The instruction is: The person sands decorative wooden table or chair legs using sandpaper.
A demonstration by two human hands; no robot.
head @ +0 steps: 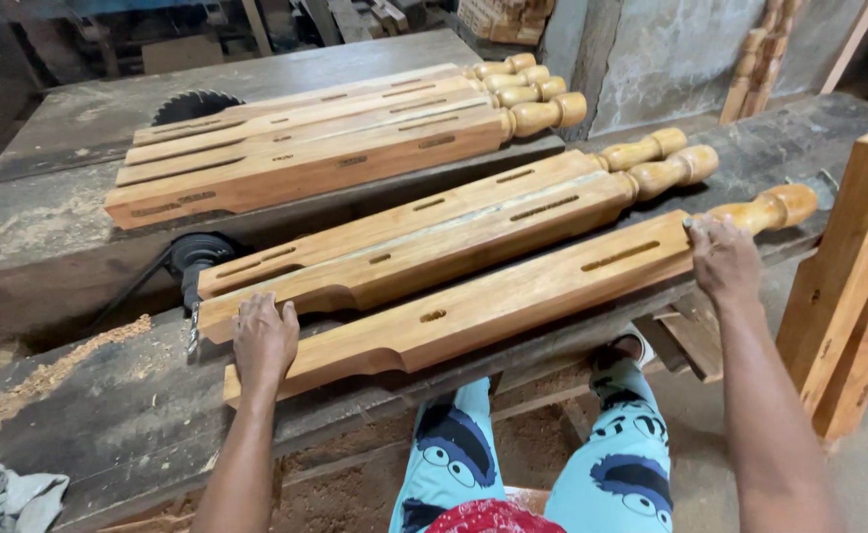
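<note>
Nearest leg point(513, 296): long turned wood post, lying flat on near edge of workbench point(108, 424), running from near-left up to far-right. Square section w/ slots cut in its face, rounded knob end at right.

L→R notes:
- Cloth point(0, 498) bunched at near-left corner; sawdust point(49, 370) scattered on bench beside it.
- Left hand point(263, 341) laid palm-down over leg's square left end, fingers spread flat on top face. Pressing or steadying rather than clasping; hand open, not wrapped round.
- Saw blade point(194, 104) pokes up from far-left table point(78, 118), touching far edge of stack of four legs point(335, 138).
- Pair of legs point(434, 232) lies between that stack and nearest leg, just beside it, parallel.
- Right hand point(722, 259) on leg where square part meets turned neck, fingers curled over far edge, thumb side toward knob. Partly closed grip; how far fingers go under, cannot tell.
- Upright post point(853, 276) stands at far right, apart from bench.

Handling (judgement): solid hardwood, so stiff, no flex, likely fairly heavy for length → two-hand lift, one hand near each end as now. Finish looks smooth, maybe a bit slick; square faces give surer hold than round neck. Knob and neck = thinnest part, likeliest to dent or crack if knocked. Slot edges could chip.
</note>
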